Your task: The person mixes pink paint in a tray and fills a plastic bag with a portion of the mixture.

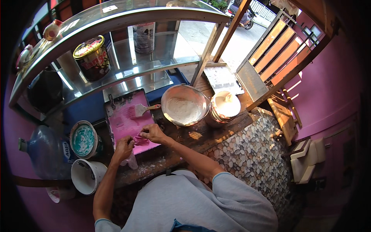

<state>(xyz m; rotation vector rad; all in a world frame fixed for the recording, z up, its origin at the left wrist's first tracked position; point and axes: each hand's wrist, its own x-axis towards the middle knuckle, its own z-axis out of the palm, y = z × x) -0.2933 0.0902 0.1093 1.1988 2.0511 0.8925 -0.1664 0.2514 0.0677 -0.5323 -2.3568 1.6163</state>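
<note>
My left hand (124,147) and my right hand (154,133) meet over the near end of a paint tray (109,125) coated with pink paint. Both are closed, fingers pinching a thin crumpled plastic bag (132,161). Its lower part hangs pale and see-through below my left hand; a pink, paint-smeared bunch shows between the hands. A flat paintbrush (143,110) with pink bristles lies across the tray, its handle over the right rim. Just right of it stands a wide round basin (184,105) with whitish residue inside.
A pail of cream paint (226,106) stands right of the basin. On the left are a tub of teal paint (83,140), a white bucket (88,176) and a large water bottle (46,152). Behind the tray rises a glass display case (127,50) holding tins. A wooden bench (284,116) stands right.
</note>
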